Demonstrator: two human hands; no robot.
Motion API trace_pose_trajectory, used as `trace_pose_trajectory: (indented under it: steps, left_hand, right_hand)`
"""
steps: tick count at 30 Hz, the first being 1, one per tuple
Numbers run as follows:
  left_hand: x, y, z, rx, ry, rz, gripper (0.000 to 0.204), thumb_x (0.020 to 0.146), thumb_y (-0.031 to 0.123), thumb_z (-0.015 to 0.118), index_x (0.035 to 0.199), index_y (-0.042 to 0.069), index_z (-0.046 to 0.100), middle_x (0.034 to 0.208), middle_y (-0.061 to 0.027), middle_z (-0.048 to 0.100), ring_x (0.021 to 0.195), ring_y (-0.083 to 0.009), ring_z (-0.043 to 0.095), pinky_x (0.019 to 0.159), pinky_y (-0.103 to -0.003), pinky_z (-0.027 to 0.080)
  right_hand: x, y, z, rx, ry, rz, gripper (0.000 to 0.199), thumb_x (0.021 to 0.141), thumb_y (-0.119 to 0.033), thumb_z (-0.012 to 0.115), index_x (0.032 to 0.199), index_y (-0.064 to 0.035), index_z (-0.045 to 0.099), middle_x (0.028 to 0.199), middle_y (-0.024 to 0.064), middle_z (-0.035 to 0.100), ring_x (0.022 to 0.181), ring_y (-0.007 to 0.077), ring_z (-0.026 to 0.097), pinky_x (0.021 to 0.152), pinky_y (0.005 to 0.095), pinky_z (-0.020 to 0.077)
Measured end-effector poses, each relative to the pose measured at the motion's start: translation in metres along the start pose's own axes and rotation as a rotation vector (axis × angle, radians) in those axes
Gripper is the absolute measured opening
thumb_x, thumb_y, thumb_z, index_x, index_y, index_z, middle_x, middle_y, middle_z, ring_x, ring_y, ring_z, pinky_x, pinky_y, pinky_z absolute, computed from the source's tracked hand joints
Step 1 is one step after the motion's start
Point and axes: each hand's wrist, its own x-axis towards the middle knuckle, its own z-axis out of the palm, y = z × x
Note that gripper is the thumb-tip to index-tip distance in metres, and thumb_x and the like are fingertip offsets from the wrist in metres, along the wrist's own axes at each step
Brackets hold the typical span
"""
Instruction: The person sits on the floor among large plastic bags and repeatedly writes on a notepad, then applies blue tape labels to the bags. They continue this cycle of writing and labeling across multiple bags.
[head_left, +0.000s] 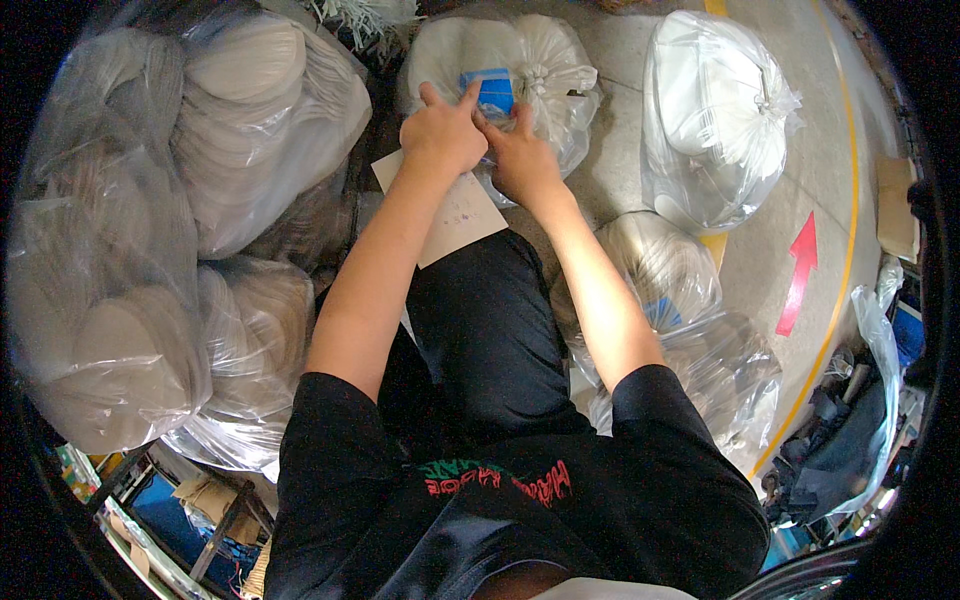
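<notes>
Both arms reach forward to a clear plastic bag point(565, 75) with a knotted neck and pale contents. On top of the bag lies a blue label point(495, 93) with a lighter upper edge. My left hand point(445, 132) is over the bag, its index finger stretched onto the label's left part. Beside it, my right hand point(521, 160) has fingers extended at the label's lower edge. The two hands nearly meet; some of their fingers are hidden from above. A beige card point(462, 222) with handwriting rests by my knee, partly under my left forearm.
Large plastic bags point(255, 130) of stacked, rounded pale pieces crowd the left. Another tied bag point(712, 120) stands on the floor at the far right. More bags point(650, 265) sit by my right arm. A red arrow point(798, 272) and a yellow line mark the floor.
</notes>
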Motion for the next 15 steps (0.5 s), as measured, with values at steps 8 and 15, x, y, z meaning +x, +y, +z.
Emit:
trace_pose_trajectory:
  steps: [8,15]
  left_hand:
    - [0.014,-0.008,-0.009,0.018,0.055,-0.001,0.064,0.094,0.033,0.055,0.156,0.043,0.043,0.150,-0.0326,0.040,0.107,-0.0391,0.072,0.092,-0.046,0.057]
    - [0.024,-0.007,-0.013,0.081,0.153,0.028,0.059,0.094,0.035,0.058,0.151,0.043,0.049,0.143,-0.0312,0.045,0.098,-0.0399,0.074,0.083,-0.047,0.060]
  right_hand:
    - [0.007,-0.005,0.000,0.009,-0.014,0.068,0.100,0.079,-0.001,0.067,0.160,-0.0456,0.030,0.146,0.0314,0.039,0.098,0.0512,0.070,0.082,0.0521,0.0620]
    - [0.009,-0.004,0.001,0.049,-0.019,0.069,0.111,0.076,0.000,0.070,0.163,-0.0462,0.019,0.145,0.0310,0.040,0.098,0.0518,0.070,0.083,0.0533,0.0615]
